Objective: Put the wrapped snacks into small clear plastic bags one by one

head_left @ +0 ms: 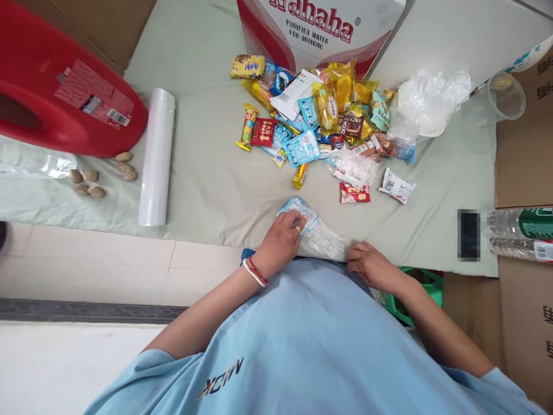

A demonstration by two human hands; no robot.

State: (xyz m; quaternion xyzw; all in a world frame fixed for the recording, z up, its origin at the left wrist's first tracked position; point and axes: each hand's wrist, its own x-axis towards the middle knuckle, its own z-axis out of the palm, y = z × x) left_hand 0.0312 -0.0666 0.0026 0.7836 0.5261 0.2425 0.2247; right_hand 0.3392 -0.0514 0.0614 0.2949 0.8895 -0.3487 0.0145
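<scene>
My left hand (280, 239), wearing a white beaded and a red bracelet, is closed with its fingertips on a blue-and-white snack packet (296, 204) at the table's front edge. Crinkled transparent plastic wrap (326, 239) trails from that packet toward the right. At the far end of the wrap is my right hand (371, 265), its fingers curled together. Whether it pinches the wrap's end or something else is hidden. Beyond the hands lies a heap of wrapped snacks (328, 109), with a red snack packet (355, 193) and a white packet (397, 186) closest to my right hand.
A roll of plastic film (156, 158) lies at left, beside several brown nuts (90, 176) and a large red jug (86, 86). Behind the snacks stands a water carton (319, 29). A plastic-lined white bowl (427, 104), transparent cup (505, 101) and bottles (518, 225) are at right.
</scene>
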